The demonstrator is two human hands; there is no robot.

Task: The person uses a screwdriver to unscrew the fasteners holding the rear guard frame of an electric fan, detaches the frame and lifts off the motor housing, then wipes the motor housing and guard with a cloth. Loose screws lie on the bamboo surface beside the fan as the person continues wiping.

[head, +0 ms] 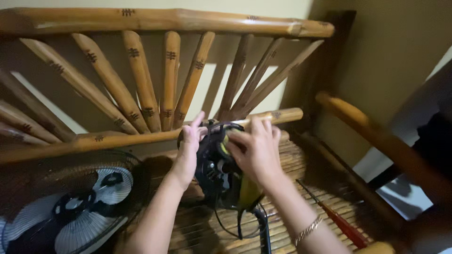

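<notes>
Head view shows me both hands on a black fan motor housing (217,171) standing on the slatted bamboo bench seat (292,164). My left hand (189,146) cups its left side, fingers extended upward. My right hand (254,148) curls over the front, fingertips pressing near a yellow part (exact grip hidden). A red-handled screwdriver (341,223) lies on the seat to the right; a fan blade assembly (80,207) rests at lower left.

bamboo bench (165,21), fan blades in wire guard (70,211) lower left, red-handled screwdriver (341,223) on slatted seat.
</notes>
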